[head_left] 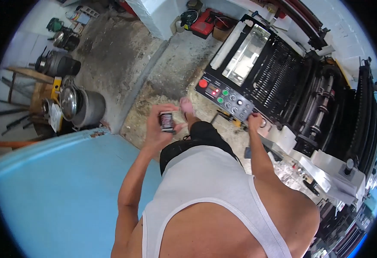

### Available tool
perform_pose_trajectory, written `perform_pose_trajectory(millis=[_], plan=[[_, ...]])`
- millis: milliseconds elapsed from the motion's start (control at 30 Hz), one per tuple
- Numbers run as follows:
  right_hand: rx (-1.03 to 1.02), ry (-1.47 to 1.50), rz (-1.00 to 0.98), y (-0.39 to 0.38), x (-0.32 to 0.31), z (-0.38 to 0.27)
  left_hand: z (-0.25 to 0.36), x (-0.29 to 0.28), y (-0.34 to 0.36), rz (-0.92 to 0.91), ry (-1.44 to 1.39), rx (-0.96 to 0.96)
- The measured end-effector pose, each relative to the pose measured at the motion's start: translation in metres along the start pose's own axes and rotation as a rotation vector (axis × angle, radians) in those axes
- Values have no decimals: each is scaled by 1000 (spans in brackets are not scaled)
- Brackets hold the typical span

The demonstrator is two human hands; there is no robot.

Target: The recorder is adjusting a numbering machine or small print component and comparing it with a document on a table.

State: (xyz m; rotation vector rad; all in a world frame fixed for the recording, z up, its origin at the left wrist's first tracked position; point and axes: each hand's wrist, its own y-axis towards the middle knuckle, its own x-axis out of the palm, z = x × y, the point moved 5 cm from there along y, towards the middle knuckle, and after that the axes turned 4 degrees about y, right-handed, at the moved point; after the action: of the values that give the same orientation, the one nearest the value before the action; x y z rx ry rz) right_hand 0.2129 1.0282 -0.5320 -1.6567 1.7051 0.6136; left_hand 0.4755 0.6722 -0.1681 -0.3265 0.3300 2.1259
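A small dark packet with a printed label (167,122) is gripped in my left hand (155,129), its fingers and thumb closed around the sides, in front of my body. Over on the right, my right hand (254,122) has its fingers bent together at the lower right corner of a grey control panel (228,98). A round metal knob (263,123) sits right beside those fingers; whether they grasp it is hard to make out. The panel carries a red button (203,83), green buttons and several dials. It belongs to a large black machine with rollers (279,73), which looks like a printing press.
A light blue surface (68,193) fills the lower left. Beyond it, metal pots (89,107) stand along the left wall. A red case (205,23) lies near a white pillar (158,17). Stained concrete floor (111,47) stretches ahead.
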Motion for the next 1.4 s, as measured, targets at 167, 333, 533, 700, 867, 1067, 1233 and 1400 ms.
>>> perform_pose_trajectory(millis=[167,333,533,700,867,1067,1233,1400], plan=[[35,58,42,-17,8,-38,-54,-25,120,-180,43,46],[284,67,-69,-12,-15,-7,-58,-37,251,-437,-76,60],[151,121,323,11,-54,-172,-58,-47,374,-487,-71,275],[180,789,-296,17,30,-481,-40,-51,460,-491,-110,475],[114,1872,-761,16,127,-673,-10,-78,524,-539,-168,713],[152,2079,-823,51,166,-747,-6,-114,596,-531,-80,768],[139,2082,-741,71,164,-772,2,-111,623,-580,-100,854],[35,2092,-687,117,174,-725,17,-66,646,-631,-53,930]])
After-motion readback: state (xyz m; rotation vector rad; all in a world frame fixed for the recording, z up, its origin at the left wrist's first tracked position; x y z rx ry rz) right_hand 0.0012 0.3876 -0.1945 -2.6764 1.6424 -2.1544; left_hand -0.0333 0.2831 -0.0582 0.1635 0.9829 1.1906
